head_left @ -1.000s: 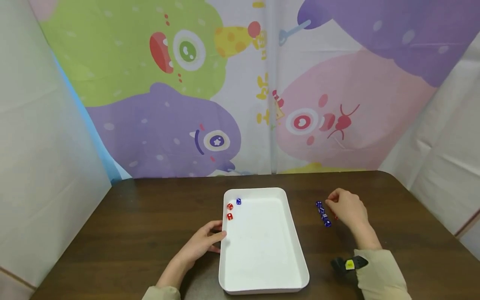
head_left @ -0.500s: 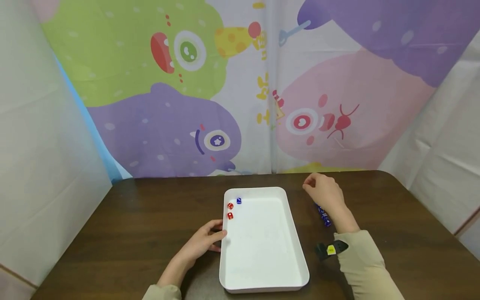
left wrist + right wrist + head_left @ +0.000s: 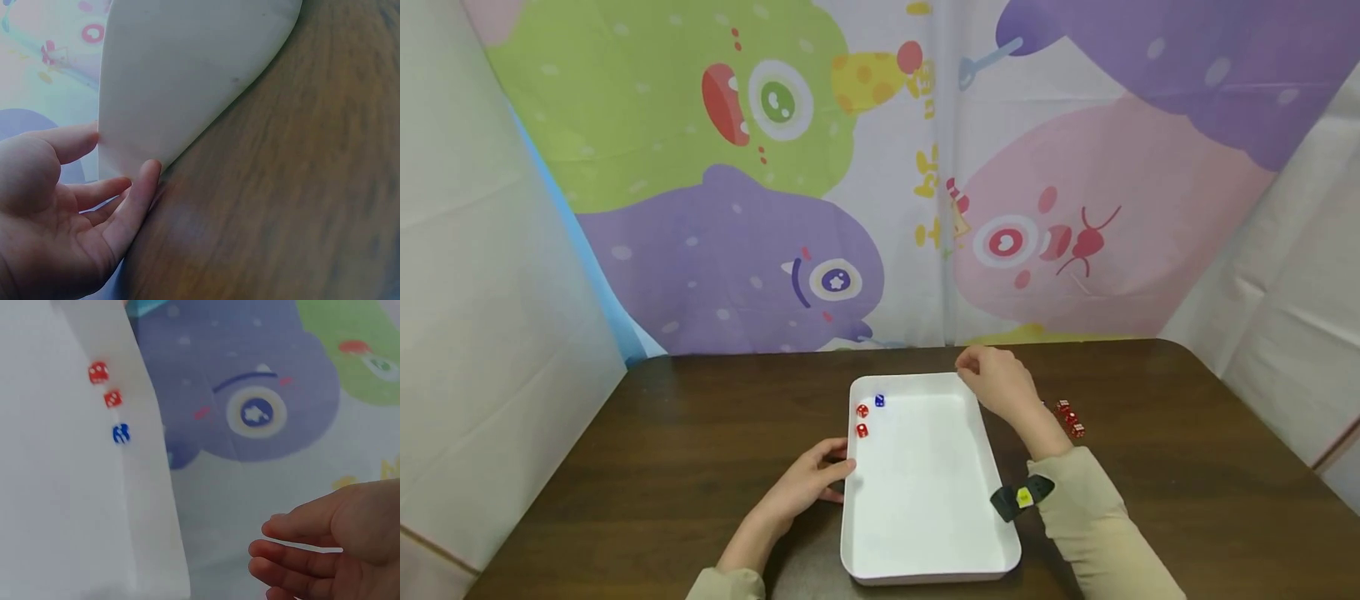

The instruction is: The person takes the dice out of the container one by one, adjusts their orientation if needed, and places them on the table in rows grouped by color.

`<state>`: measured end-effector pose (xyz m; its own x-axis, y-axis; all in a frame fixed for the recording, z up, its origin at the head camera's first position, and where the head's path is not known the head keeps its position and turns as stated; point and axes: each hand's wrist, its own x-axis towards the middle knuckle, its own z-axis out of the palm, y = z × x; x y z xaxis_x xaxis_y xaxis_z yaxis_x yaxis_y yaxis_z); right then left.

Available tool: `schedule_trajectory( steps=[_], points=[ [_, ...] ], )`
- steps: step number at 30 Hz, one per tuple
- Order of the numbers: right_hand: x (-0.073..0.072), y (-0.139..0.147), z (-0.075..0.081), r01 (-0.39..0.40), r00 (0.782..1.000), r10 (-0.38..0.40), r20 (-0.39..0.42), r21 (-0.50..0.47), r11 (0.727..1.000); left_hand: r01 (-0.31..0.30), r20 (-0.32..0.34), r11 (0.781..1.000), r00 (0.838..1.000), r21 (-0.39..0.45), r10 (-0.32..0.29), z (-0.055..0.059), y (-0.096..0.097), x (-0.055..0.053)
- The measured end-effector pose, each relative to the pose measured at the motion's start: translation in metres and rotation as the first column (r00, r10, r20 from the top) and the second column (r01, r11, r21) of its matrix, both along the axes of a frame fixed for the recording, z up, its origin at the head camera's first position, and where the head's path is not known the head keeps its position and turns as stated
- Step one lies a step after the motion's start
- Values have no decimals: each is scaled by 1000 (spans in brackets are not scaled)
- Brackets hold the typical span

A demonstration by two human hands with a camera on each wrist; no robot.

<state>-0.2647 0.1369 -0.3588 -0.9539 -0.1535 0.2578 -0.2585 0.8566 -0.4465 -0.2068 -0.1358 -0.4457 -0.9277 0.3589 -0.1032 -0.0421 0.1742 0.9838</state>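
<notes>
Your left hand (image 3: 805, 483), fingers fairly straight, rests against the left wall of the white tray (image 3: 932, 500) at lower centre, with two red dice (image 3: 862, 431) and a blue die (image 3: 880, 401) in its upper-left corner. Your right hand (image 3: 998, 382), well apart, has swung to the tray's upper-right corner, so the work seems to be shifting there; whether it pinches anything can't be told. Further right, a red row (image 3: 1071, 418) lies uncovered on the desk (image 3: 1187, 467)

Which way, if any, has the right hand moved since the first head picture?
Yes: right hand moved left, from the dice toward the tray's far right corner.
</notes>
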Motion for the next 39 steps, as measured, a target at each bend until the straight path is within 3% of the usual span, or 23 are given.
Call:
schedule_trajectory(
  steps=[12, 17, 25, 29, 39],
  points=[
    [-7, -43, -10, -44, 997, 39, 62, 79, 996, 12, 3, 1000, 1000, 23, -12, -1, 0, -1],
    [-12, -57, -18, -112, 993, 106, 54, 115, 987, 7, -4, 1000, 1000, 17, -7, -2, 0, 0],
    [-18, -74, -34, -258, 966, 249, 76, 159, 953, 0, 7, 1000, 1000, 8, 0, -1, -1, -1],
    [-19, -81, -42, -330, 944, 316, 99, 204, 922, -4, -3, 1000, 1000, 7, 4, -1, -1, -1],
    [-23, -93, -51, -397, 918, 378, 123, 312, 863, 10, -3, 1000, 1000, 25, -10, -5, -2, -3]
  ],
)
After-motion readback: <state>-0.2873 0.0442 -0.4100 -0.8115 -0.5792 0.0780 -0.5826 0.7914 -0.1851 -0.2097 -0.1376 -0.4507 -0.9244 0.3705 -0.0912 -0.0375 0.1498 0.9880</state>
